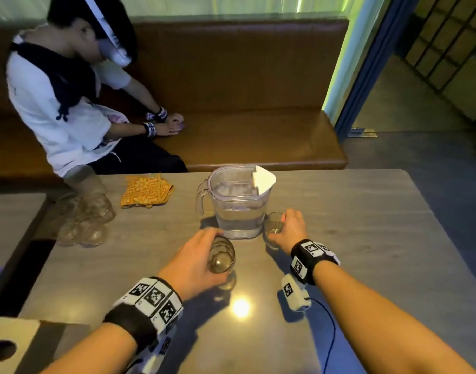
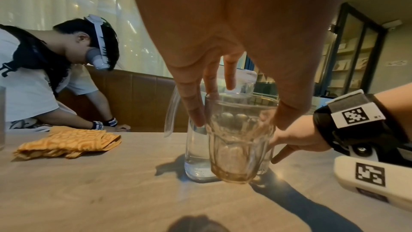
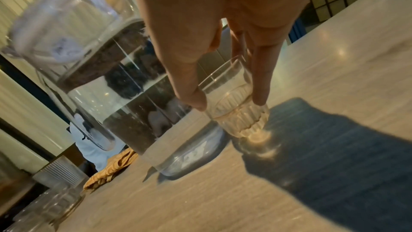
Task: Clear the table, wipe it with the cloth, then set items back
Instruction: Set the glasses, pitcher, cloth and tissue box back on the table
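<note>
A person's left hand grips a tall faceted glass from above, fingers curled down its sides, holding it just in front of a clear water pitcher that stands mid-bench; in the left wrist view the glass's base appears slightly clear of the grey bench, though contact cannot be told for certain. The right hand clasps a shorter ribbed glass just beside the pitcher's right side, thumb and fingers pinching its wall. The right wrist view shows that glass low over or on the surface; which one is unclear. The pitcher is partly filled with water and carries a white lid flap at its spout. A folded orange patterned cloth lies on the bench toward the far left edge, well apart from both hands. Blurred clear glasses cluster near the bench's left edge. Across it, a second person in a white shirt sits bent forward on a brown bench seat, both hands resting on the cushion.
</note>
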`<state>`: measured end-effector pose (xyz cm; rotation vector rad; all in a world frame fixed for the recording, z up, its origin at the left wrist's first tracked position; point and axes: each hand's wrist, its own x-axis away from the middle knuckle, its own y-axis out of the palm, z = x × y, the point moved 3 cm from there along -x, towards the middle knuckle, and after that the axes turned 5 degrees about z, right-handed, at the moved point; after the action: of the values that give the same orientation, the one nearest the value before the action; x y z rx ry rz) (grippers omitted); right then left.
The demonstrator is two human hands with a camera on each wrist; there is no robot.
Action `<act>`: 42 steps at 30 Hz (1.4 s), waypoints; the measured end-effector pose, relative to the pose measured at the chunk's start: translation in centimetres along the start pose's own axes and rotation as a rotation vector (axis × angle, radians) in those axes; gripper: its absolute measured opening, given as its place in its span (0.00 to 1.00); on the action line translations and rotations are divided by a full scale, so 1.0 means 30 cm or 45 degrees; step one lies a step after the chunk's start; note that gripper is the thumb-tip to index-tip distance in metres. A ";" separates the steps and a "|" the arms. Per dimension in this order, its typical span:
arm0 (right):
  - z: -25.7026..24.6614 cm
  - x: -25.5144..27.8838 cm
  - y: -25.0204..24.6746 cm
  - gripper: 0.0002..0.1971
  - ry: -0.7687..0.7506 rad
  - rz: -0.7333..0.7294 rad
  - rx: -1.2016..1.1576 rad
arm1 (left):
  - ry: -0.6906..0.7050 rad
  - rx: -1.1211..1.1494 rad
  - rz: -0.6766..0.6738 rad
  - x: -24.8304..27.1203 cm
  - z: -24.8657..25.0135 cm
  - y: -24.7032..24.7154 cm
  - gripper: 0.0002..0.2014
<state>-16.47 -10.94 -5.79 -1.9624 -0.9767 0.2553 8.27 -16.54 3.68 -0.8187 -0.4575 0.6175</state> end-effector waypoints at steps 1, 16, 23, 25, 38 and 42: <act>0.004 -0.013 0.008 0.24 0.002 -0.002 -0.004 | -0.004 0.001 0.010 0.000 0.002 0.004 0.39; 0.175 0.008 -0.064 0.47 -0.236 -0.156 -0.205 | 0.133 -0.064 -0.031 -0.158 0.175 0.154 0.39; 0.228 0.158 -0.168 0.53 -0.521 -0.256 -0.509 | 0.235 -0.013 -0.048 -0.293 0.338 0.324 0.37; 0.278 0.145 -0.182 0.48 -0.386 -0.181 -0.571 | 0.223 0.008 -0.036 -0.309 0.363 0.361 0.38; 0.399 -0.089 -0.033 0.43 0.029 0.034 -0.400 | -0.155 -0.180 -0.339 -0.386 0.207 0.516 0.38; 0.379 -0.130 -0.023 0.42 -0.022 0.035 -0.390 | -0.241 -0.126 -0.331 -0.398 0.189 0.528 0.35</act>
<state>-25.36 -6.34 -12.51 -2.2552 -1.0497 0.1436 -9.05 -13.10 -6.99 -0.7813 -0.7592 0.4343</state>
